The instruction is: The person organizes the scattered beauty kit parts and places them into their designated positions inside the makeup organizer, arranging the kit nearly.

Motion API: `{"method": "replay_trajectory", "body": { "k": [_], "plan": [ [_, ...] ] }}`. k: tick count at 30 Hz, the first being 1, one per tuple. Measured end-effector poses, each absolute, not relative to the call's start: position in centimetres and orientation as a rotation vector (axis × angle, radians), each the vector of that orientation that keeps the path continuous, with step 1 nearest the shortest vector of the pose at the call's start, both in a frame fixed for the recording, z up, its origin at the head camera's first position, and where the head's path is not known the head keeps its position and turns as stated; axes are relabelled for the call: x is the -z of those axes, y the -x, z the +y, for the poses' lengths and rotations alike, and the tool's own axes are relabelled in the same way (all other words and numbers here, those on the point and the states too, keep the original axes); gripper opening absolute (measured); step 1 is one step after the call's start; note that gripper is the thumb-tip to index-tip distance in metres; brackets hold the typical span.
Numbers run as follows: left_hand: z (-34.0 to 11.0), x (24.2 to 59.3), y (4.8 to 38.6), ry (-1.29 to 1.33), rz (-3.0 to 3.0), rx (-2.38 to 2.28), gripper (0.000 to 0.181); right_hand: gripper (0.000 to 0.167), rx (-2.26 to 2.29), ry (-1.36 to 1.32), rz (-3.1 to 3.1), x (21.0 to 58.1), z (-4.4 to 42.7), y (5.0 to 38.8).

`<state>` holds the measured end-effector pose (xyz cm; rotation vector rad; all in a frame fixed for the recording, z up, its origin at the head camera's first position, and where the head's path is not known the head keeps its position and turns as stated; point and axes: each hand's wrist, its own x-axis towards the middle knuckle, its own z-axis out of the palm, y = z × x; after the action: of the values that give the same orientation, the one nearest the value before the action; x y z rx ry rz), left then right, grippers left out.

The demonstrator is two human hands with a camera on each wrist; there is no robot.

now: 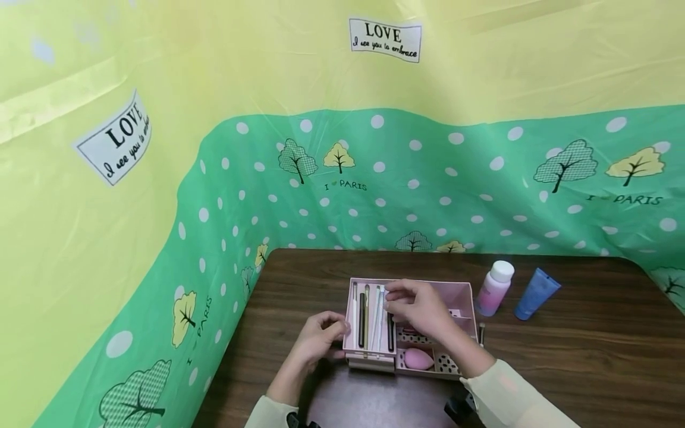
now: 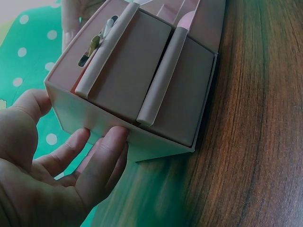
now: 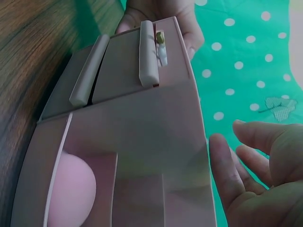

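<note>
two bare hands on my remote feed, both at the pink organizer point(image 1: 461, 297) on the table point(image 1: 588, 345). left hand point(image 1: 316, 339) comes in from lower left; i see thumb up by the top edge, fingers loosely bent with tips against the side wall, not clenched. right forearm reaches across the organizer from lower right; right hand point(image 1: 420, 309) sits by the far end of the brush tray point(image 1: 379, 349), fingers pointing left. i read those fingers as released, thumb apart, nothing between. contact there: i can't tell. pink sponge point(image 1: 418, 359) in a near compartment.
</note>
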<state>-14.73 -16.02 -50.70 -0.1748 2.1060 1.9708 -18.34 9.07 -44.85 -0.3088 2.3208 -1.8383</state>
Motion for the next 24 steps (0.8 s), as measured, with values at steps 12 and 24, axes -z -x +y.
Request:
{"method": "replay_trajectory", "body": {
  "k": [12, 24],
  "plan": [
    [-16.0, 50.8, 14.7, 0.177, 2.106, -1.963, 0.035, 0.035, 1.684, 0.288, 2.564, 44.5, 12.2, 17.4],
    [-16.1, 50.7, 14.6, 0.162, 2.099, -1.972, 0.036, 0.028, 1.598, 0.257, 2.733, 44.5, 15.9, 16.4]
  ]
}}
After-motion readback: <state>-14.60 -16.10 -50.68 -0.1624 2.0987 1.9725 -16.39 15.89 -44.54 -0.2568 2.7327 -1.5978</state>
